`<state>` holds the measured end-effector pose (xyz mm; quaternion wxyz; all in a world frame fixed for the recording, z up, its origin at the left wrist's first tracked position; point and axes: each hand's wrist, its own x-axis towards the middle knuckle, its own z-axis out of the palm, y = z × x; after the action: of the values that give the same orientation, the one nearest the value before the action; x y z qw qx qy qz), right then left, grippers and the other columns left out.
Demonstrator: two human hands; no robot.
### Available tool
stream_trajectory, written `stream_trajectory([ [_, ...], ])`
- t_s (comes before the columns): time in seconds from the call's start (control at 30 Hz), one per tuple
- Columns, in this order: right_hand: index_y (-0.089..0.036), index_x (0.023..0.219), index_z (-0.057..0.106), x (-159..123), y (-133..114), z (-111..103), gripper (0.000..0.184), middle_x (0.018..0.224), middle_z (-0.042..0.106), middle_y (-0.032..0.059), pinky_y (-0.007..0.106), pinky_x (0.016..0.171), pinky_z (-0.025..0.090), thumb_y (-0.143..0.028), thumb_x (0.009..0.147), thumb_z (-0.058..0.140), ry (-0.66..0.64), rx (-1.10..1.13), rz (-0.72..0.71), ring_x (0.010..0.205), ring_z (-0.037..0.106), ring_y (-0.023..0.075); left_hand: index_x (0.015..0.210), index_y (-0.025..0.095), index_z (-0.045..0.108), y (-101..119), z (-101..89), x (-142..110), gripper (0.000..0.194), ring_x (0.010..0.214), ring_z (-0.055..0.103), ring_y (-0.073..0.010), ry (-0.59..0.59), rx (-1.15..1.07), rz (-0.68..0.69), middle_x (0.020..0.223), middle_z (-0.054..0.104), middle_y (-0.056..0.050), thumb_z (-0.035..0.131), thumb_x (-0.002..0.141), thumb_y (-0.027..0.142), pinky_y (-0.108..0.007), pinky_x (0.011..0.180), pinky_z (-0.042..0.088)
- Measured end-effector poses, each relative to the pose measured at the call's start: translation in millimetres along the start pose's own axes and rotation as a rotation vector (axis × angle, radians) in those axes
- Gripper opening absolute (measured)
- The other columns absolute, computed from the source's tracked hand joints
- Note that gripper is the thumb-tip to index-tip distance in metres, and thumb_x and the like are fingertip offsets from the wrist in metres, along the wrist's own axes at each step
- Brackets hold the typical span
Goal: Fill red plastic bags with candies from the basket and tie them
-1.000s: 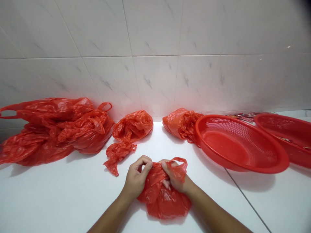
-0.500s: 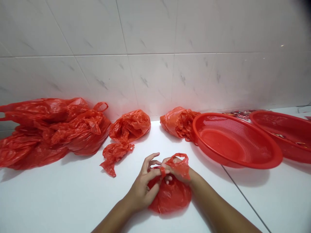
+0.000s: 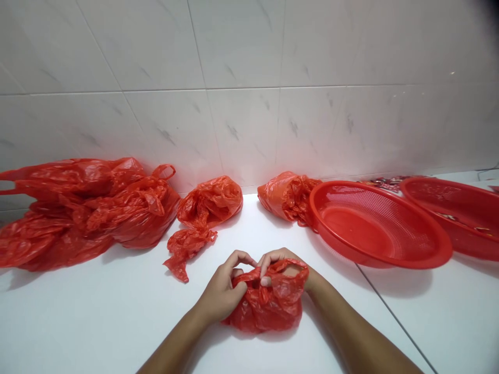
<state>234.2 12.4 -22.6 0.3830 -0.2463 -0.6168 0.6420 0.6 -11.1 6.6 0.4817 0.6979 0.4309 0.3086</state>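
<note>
A crumpled red plastic bag (image 3: 268, 309) lies on the white counter (image 3: 97, 317) right in front of me. Both my hands grip its top. My left hand (image 3: 222, 293) is curled with fingers pinching the plastic. My right hand (image 3: 283, 267) is closed on the bag too, with one of the bag's handle loops over it. The hands' fingertips nearly meet above the bundle.
A big heap of red bags (image 3: 78, 210) lies at the left by the tiled wall. Two smaller bunched red bags (image 3: 206, 205) (image 3: 286, 197) sit behind my hands. A red mesh basket (image 3: 380, 223) stands to the right, with a second red basket (image 3: 460, 213) past it.
The bag has been bunched into a tighter bundle. My left hand's fingers, spread half a second ago, have curled shut on the plastic again. Both hands stay in much the same place.
</note>
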Motion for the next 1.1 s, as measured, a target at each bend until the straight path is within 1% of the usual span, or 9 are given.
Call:
stream_trajectory([
  [0.13,-0.02,0.094,0.079,0.2,-0.1,8.9,0.006,0.098,0.076,0.0058,0.033,0.083,0.059,-0.023,0.092,0.074,0.182,-0.495,-0.299,0.09,0.073,0.0205,0.125,0.026,0.063,-1.9,-3.4,2.9,0.047,0.105,0.069,-0.0232,-0.027,-0.118,-0.023,0.114,0.071,-0.005,0.064,0.08,0.012,-0.032,0.088,0.054],
  [0.2,-0.021,0.096,0.079,-1.5,-1.5,14.5,0.012,0.101,0.076,0.007,0.031,0.08,0.059,-0.018,0.097,0.067,0.231,-0.709,-0.482,0.089,0.072,0.0193,0.136,0.026,0.059,-3.8,-2.9,3.2,0.045,0.102,0.07,-0.0245,-0.113,-0.301,-0.095,0.109,0.073,-0.006,0.069,0.091,0.027,-0.034,0.087,0.053],
  [0.33,-0.021,0.1,0.078,-6.4,-9.5,27.0,0.014,0.104,0.075,0.0075,0.029,0.075,0.057,-0.017,0.101,0.065,0.325,-0.948,-0.761,0.088,0.07,0.0178,0.134,0.02,0.064,-6.9,0.6,3.8,0.054,0.097,0.072,-0.0271,-0.226,-0.691,-0.169,0.106,0.076,-0.011,0.053,0.104,0.064,-0.04,0.092,0.053],
  [0.47,-0.02,0.098,0.076,-9.4,-18.3,38.4,0.016,0.109,0.078,0.0075,0.03,0.07,0.053,-0.014,0.102,0.063,0.316,-1.065,-0.892,0.082,0.065,0.0172,0.109,0.016,0.075,-8.2,1.8,4.2,0.045,0.086,0.067,-0.0204,-0.249,-0.706,-0.202,0.096,0.074,-0.008,0.064,0.101,0.059,-0.031,0.082,0.051],
  [0.6,-0.019,0.104,0.077,-9.1,-17.8,40.9,0.015,0.108,0.078,0.0094,0.031,0.067,0.052,-0.011,0.101,0.065,0.325,-1.044,-0.921,0.08,0.064,0.0178,0.092,0.015,0.073,-11.9,-1.4,4.7,0.036,0.074,0.059,-0.0134,-0.295,-0.669,-0.222,0.087,0.069,-0.004,0.078,0.095,0.05,-0.024,0.069,0.045],
  [0.7,-0.022,0.123,0.077,-8.2,-12.1,33.7,0.023,0.111,0.076,0.0106,0.031,0.075,0.059,-0.017,0.103,0.066,0.325,-0.912,-0.874,0.09,0.07,0.0189,0.082,0.016,0.068,-16.0,-3.9,7.2,0.036,0.069,0.056,-0.0115,-0.159,-0.664,-0.18,0.08,0.065,-0.001,0.079,0.094,0.049,-0.023,0.067,0.044],
  [0.8,-0.024,0.137,0.072,-6.2,-5.9,23.2,0.035,0.11,0.076,0.0098,0.028,0.077,0.061,-0.019,0.103,0.067,0.306,-0.825,-0.811,0.09,0.073,0.0177,0.086,0.017,0.071,-18.2,-5.0,11.3,0.035,0.076,0.062,-0.015,-0.035,-0.619,-0.138,0.089,0.07,-0.004,0.076,0.096,0.051,-0.027,0.075,0.051],
  [0.9,-0.022,0.128,0.075,-2.7,-1.8,15.4,0.027,0.103,0.078,0.0084,0.027,0.075,0.06,-0.018,0.102,0.069,0.319,-0.816,-0.777,0.086,0.075,0.0175,0.085,0.017,0.072,-18.8,-4.5,14.3,0.035,0.083,0.065,-0.0176,0.04,-0.622,-0.121,0.098,0.073,-0.006,0.076,0.096,0.05,-0.029,0.079,0.053],
  [1.1,-0.02,0.101,0.073,0.5,-0.2,12.1,0.014,0.097,0.076,0.0074,0.033,0.077,0.054,-0.016,0.1,0.06,0.371,-0.832,-0.705,0.086,0.068,0.0198,0.098,0.015,0.077,-21.0,-5.4,15.3,0.035,0.076,0.068,-0.0189,0.082,-0.788,-0.151,0.087,0.074,-0.008,0.075,0.096,0.051,-0.03,0.073,0.056],
])
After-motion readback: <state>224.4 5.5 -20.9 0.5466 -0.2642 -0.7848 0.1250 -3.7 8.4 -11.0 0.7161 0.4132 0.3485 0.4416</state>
